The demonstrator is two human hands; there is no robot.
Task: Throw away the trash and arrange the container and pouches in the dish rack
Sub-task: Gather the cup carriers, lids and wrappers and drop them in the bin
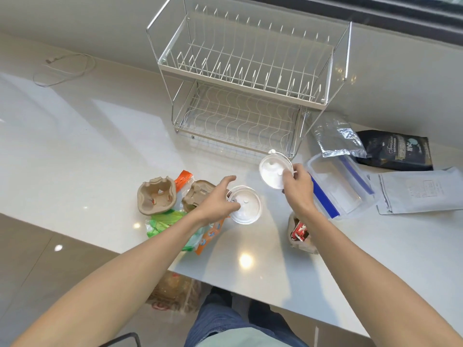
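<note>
My right hand (298, 187) holds a white plastic cup lid (271, 171) tilted above the counter. My left hand (218, 200) rests its fingers on the left edge of a second, clear cup lid (246, 206) lying flat on the counter. A clear container with blue clips (338, 186) sits just right of my right hand. A silver pouch (335, 136), a black pouch (395, 151) and a pale grey pouch (421, 190) lie at the right. The white two-tier dish rack (240, 78) stands at the back with nothing in it.
Two brown pulp cup carriers (156, 196) lie left of my left hand, with green and orange wrappers (175, 221) under my forearm. Another pulp carrier holding a red packet (300, 234) sits under my right wrist. A bag (175, 291) stands on the floor below the counter edge. A white cable (65, 68) lies far left.
</note>
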